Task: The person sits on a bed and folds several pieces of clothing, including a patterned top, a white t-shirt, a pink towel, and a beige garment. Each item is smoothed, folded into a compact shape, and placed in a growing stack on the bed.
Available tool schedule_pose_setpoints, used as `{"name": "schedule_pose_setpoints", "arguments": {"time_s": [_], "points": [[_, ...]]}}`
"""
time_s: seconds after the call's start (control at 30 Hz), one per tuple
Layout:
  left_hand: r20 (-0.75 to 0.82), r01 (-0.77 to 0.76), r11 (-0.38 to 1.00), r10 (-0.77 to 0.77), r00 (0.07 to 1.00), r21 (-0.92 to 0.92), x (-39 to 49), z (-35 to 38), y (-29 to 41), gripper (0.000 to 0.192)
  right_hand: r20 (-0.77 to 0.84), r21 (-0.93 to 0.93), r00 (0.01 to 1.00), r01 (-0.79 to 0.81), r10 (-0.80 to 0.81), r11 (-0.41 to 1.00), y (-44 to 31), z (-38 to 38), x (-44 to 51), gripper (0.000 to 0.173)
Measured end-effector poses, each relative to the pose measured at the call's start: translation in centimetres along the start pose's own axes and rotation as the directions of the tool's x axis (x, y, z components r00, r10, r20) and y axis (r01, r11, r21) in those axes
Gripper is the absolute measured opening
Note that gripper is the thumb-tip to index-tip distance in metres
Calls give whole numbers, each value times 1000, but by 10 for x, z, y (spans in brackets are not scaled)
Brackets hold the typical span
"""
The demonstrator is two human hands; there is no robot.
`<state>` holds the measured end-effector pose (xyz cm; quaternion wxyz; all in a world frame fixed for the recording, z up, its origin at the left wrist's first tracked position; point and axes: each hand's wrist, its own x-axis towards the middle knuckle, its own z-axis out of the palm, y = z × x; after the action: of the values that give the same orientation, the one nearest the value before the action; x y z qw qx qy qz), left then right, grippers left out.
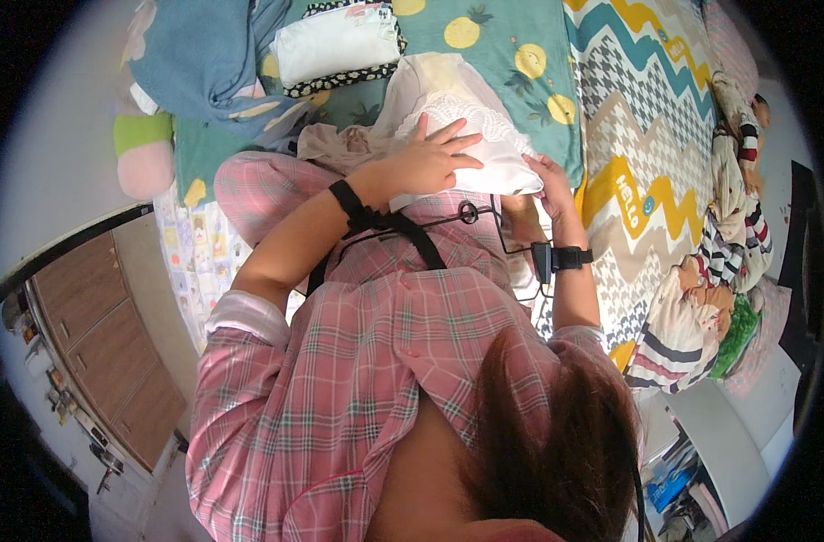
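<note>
A white garment with lace trim and a sheer back part [445, 88] lies spread over the lap and the bed in front of me. My left hand [429, 159] rests flat on it, palm down, fingers spread across the lace. At the garment's lower right corner, my right hand [550, 179] pinches the white edge between thumb and fingers. A crumpled beige-pink cloth [334, 146] is just left of the garment, by the raised knee. Beyond it sits a folded white cloth item [337, 44] on a black floral cloth [347, 81].
A green pineapple-print sheet [479, 34] covers the bed. Blue bedding [195, 61] is heaped at the upper left, near a green and pink cushion [144, 156]. A zigzag-patterned cover [642, 135] lies at the right, with striped clothes [676, 325] beyond. Black cords cross the lap.
</note>
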<state>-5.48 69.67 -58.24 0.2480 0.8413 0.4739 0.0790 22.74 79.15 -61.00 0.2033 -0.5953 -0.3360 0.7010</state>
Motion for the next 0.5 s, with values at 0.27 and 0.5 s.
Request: {"name": "schedule_pose_setpoints", "arguments": {"time_s": [0.27, 0.5], "points": [[-20, -72, 996, 71, 997, -48, 11, -7, 19, 44, 55, 285, 990, 110, -131, 952, -7, 1, 5, 6], [-393, -85, 955, -34, 919, -283, 39, -6, 34, 32, 173, 420, 976, 50, -135, 906, -15, 28, -4, 15]]}}
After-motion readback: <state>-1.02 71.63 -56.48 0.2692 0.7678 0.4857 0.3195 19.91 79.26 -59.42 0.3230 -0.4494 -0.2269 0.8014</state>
